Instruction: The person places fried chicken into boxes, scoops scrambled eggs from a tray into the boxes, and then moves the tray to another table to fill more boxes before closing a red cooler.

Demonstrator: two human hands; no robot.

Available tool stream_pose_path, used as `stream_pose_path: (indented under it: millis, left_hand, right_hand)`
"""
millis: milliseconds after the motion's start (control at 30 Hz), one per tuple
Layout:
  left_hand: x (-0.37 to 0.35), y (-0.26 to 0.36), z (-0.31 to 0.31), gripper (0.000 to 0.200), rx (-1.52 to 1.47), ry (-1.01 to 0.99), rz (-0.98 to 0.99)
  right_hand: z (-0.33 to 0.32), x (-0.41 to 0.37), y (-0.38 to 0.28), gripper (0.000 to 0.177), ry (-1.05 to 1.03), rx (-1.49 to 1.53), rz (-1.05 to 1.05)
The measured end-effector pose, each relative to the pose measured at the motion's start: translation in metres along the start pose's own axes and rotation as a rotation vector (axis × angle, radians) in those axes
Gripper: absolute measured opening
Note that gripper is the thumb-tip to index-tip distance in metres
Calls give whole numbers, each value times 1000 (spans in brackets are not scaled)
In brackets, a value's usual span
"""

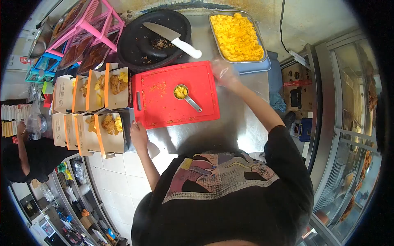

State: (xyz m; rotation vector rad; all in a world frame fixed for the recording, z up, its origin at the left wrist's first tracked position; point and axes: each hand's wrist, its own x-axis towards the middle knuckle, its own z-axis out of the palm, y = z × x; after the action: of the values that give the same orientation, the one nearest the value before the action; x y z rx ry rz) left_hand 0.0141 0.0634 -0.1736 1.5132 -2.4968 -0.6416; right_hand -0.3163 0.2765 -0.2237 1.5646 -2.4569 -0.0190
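My left hand (138, 134) is at the lower left corner of the red cutting board (197, 82), close to the food boxes; whether it holds anything is too small to tell. My right hand (225, 74), in a clear plastic glove, is blurred beside the board's upper right corner, just below the metal tray (242, 60) of yellow scrambled egg (237, 37). On the board lies a metal measuring cup (193, 105) with egg pieces in it, its handle pointing down and right. Open cardboard boxes (117, 98) with fried pieces and egg stand in two rows left of the board.
A knife (186, 47) with a white handle lies across a black round bowl (143, 59) behind the board. Pink racks (88, 24) stand at the upper left. A co-worker (37, 158) is at far left. A glass-fronted cabinet (349, 123) is on the right.
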Motion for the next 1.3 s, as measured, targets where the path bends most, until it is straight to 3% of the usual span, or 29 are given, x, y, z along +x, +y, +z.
stream_pose_path:
  millis: [67, 100, 200, 267, 333, 367, 433, 533, 667, 767, 833, 867, 933, 967, 1033, 1067, 1100, 1200, 1267, 1300]
  left_hand:
    - [-8, -1, -3, 40, -105, -11, -13]
    - [-11, 0, -5, 39, -206, -24, -29]
    - [-15, 6, -18, 43, -202, -196, -165]
    - [-14, 8, -22, 41, -212, -179, -140]
    - [-15, 3, -19, 39, -220, -162, -117]
    - [-12, -4, -12, 40, -246, -104, -109]
    - [-9, -11, -9, 41, -271, -52, -97]
    - [-6, -3, -12, 43, -276, -115, -58]
    - [-2, 4, -14, 43, -301, -128, -48]
    - [-1, 0, -14, 43, -363, -114, -25]
    - [-1, -3, -12, 43, -393, -121, -26]
    - [-2, -2, -12, 42, -425, -126, -30]
    - [-7, 0, -19, 42, -437, -124, -26]
    - [-8, 2, -21, 41, -451, -115, -29]
    - [-8, -5, -19, 40, -469, -116, -25]
    - [-9, -9, -19, 40, -480, -116, -21]
    - [-9, -8, -22, 40, -436, -148, -32]
    - [-11, -8, -24, 40, -514, -135, -35]
    - [-12, -6, -26, 40, -520, -146, -48]
    - [-11, -6, -28, 40, -526, -160, -55]
  right_hand:
    - [7, 3, -6, 17, -109, -26, -7]
    - [13, 2, -15, 17, -144, -66, 93]
    - [1, -15, -32, 17, -214, -103, 204]
    - [-21, -23, -38, 17, -229, -111, 225]
    - [-41, -37, -45, 15, -240, 48, 458]
    - [-40, -49, -45, 15, -238, 48, 460]
    - [-37, -75, -36, 12, 7, 18, 390]
    - [-44, -94, -18, 11, 3, 195, 404]
    - [-23, -121, 10, 13, 68, 189, 372]
    - [-17, -133, 21, 14, -101, 209, 452]
    - [-14, -135, 27, 12, 101, 171, 364]
    - [-18, -132, 36, 12, 103, 167, 371]
    - [-31, -126, 59, 15, -222, 294, 860]
    - [-43, -124, 69, 15, -219, 288, 863]
    - [-62, -127, 87, 22, 312, 824, 1017]
    - [-42, -133, 102, 22, 308, 824, 1018]
    - [-2, -139, 124, 29, 418, 806, 831]
    - [-9, -135, 147, 41, 547, 835, 669]
    - [-63, -112, 136, 31, 356, 933, 1228]
    - [-48, -112, 155, 35, 264, 432, 1175]
